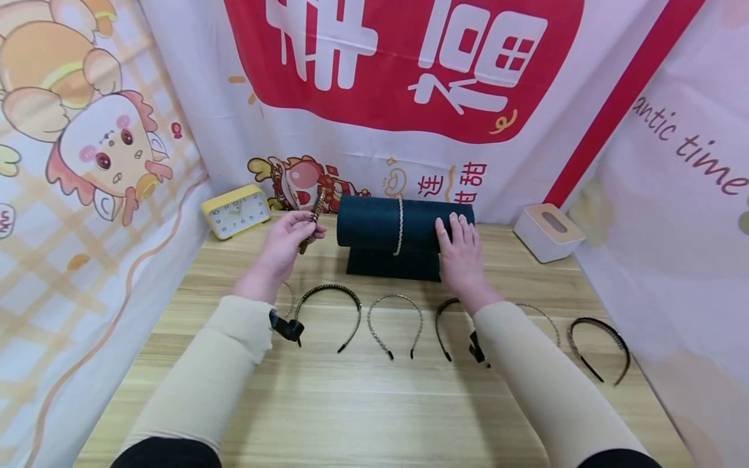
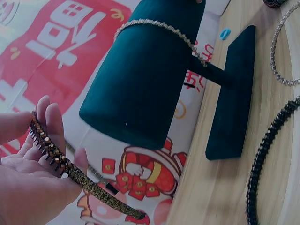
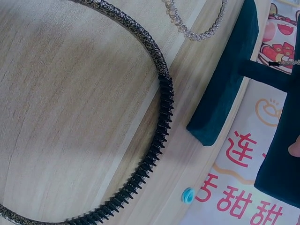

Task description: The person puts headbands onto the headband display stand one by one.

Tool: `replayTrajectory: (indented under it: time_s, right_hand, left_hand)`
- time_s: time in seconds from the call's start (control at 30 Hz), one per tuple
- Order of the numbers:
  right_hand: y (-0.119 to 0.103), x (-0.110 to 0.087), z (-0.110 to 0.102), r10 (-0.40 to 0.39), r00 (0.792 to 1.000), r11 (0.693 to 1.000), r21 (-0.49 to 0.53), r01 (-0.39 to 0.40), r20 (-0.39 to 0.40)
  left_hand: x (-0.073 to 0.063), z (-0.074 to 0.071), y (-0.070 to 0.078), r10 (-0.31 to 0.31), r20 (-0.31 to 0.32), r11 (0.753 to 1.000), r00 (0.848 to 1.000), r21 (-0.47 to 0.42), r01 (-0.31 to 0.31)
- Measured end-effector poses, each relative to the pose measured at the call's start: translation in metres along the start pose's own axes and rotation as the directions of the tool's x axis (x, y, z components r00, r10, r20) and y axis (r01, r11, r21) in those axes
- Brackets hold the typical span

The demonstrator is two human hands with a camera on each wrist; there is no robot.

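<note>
My left hand [image 1: 292, 237] pinches a dark gold beaded headband [image 2: 56, 152] and holds it up left of the display stand. The stand is a dark green padded roll [image 1: 368, 221] on a T-shaped foot [image 2: 229, 103]. Around the roll's middle sits a thin pale beaded headband [image 1: 400, 227]. My right hand [image 1: 462, 250] rests with its fingers laid on the right end of the roll. In the right wrist view only a fingertip [image 3: 294, 149] shows against the roll.
Along the table lie several headbands, among them a black-toothed one [image 1: 330, 287], a pale beaded one [image 1: 394, 296] and a dark one [image 1: 597, 322] far right. A yellow clock [image 1: 236, 211] stands back left, a tissue box [image 1: 550, 233] back right. A small blue ring [image 3: 188, 195] lies behind the stand.
</note>
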State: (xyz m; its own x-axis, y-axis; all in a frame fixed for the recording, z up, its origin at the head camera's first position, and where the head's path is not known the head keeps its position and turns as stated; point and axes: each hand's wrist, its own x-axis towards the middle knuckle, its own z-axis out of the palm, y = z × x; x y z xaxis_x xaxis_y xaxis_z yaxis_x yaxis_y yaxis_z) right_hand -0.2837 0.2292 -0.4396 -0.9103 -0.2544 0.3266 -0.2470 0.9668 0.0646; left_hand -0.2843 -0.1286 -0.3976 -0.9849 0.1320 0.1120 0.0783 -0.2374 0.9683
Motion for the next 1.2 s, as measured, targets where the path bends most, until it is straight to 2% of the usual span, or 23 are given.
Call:
replayTrajectory:
  time_s: [0.23,0.5,0.7,1.2]
  right_hand:
    - [0.001,-0.001,0.001,0.004,1.000,1.000,0.001,-0.004,0.001]
    - [0.001,-0.001,0.001,0.005,1.000,1.000,-0.003,-0.005,0.004]
    - [0.001,-0.001,0.002,0.007,1.000,1.000,0.001,-0.007,-0.004]
    - [0.002,0.000,0.002,0.000,1.000,1.000,0.011,0.000,-0.012]
  left_hand:
    - [0.004,0.022,-0.005,-0.007,-0.057,0.999,0.998,-0.045,0.005]
    - [0.006,0.037,-0.018,-0.023,-0.090,0.976,0.996,-0.216,0.003]
    - [0.009,0.049,-0.021,0.018,-0.103,0.973,0.995,-0.226,-0.041]
    - [0.026,0.065,-0.020,0.003,-0.128,0.962,0.992,-0.269,-0.038]
